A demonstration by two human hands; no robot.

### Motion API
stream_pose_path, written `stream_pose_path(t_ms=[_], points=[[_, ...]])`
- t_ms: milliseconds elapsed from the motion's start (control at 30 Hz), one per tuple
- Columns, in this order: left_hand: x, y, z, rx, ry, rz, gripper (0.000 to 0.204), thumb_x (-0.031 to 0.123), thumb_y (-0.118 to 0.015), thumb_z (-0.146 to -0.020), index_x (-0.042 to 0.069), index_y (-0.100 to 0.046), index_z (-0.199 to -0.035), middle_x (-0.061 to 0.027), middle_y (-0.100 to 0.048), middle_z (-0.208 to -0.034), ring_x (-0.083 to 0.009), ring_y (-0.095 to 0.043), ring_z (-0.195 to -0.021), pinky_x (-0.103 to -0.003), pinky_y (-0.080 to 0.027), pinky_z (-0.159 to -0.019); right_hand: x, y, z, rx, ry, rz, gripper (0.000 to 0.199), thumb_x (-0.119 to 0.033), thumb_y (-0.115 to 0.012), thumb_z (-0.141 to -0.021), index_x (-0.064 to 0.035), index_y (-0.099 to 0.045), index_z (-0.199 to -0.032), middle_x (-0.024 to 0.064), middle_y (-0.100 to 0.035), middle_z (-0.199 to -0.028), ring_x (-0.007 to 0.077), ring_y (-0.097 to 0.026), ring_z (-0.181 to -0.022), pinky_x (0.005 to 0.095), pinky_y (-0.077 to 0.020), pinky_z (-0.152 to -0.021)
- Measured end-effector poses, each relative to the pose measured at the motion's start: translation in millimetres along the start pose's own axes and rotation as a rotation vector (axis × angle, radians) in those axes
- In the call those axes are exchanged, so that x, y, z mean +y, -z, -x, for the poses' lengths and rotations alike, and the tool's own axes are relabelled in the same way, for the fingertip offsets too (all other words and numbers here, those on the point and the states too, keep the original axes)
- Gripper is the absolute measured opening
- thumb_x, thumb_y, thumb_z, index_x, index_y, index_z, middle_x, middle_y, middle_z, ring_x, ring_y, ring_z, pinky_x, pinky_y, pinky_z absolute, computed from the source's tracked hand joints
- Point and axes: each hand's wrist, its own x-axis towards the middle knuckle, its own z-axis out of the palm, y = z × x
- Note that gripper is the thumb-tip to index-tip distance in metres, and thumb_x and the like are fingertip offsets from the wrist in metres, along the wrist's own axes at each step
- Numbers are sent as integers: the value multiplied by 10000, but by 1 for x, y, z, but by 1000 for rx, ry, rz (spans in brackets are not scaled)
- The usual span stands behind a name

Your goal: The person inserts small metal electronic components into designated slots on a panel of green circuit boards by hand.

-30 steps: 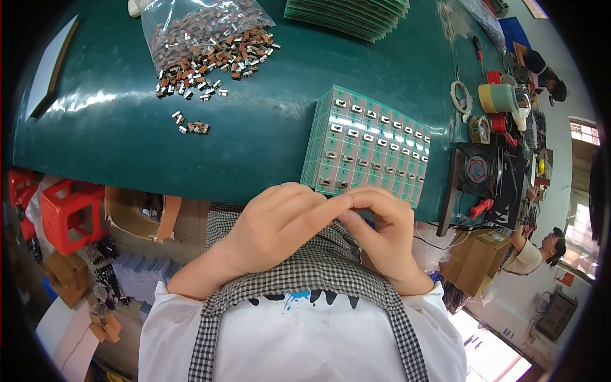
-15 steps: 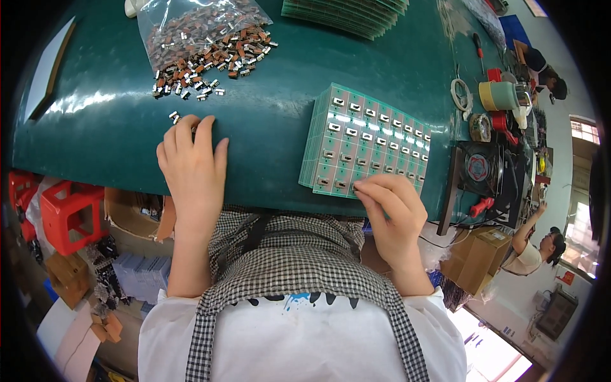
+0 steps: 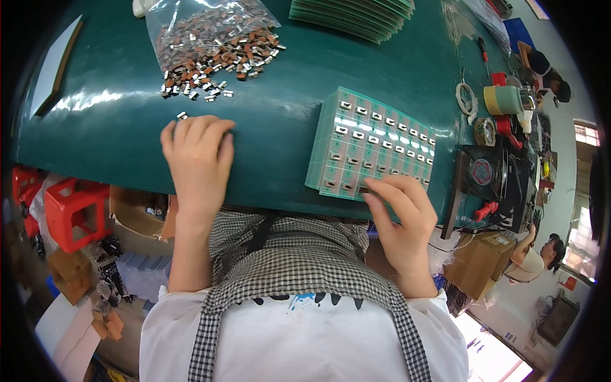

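Note:
My left hand (image 3: 198, 153) is over the green table with its fingers curled down and the thumb drawn toward the index finger; the fingertips are hidden, so whatever they pinch does not show. Just beyond its knuckles lies a loose slide switch (image 3: 182, 116), small and metal-cased. A stack of green circuit boards (image 3: 323, 137) lies to the right, the top one bearing rows of slide switches. Over its near edge is my right hand (image 3: 407, 213), thumb and index finger slightly apart beside a switch (image 3: 363, 189) in the nearest row, nothing visible between them.
A clear plastic bag (image 3: 203, 28) spills a pile of slide switches (image 3: 238, 60) at the far left. More circuit boards (image 3: 350, 18) stand at the back. On the right are a fan (image 3: 480, 169), tape roll (image 3: 485, 132) and screwdriver (image 3: 484, 49). Other people are farther right.
My right thumb and index finger have parted and drawn back slightly from the near row. My left fingers have curled in more, index toward thumb. The whole view has shifted slightly.

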Motion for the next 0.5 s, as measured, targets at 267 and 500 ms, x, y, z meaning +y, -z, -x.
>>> stream_pose_path(t_ms=[267,500], points=[[70,27,8,-59,-228,718,425,9,-703,-716,84,-649,-1131,-27,-640,-922,-213,-604,-864,-474,-434,-936,-20,-5,3,-125,-355,-740,298,77,-661,-821,32,-633,-1114,126,-656,-1019,177,-662,-933,280,-548,-815],[83,21,13,39,-420,573,365,108,-660,-766,72,-650,-1129,-22,-608,-922,-170,-587,-838,-451,-432,-935,-19,-11,10,-151,-472,-1039,266,96,-631,-841,47,-623,-1103,131,-634,-1085,182,-646,-987,299,-544,-881]])
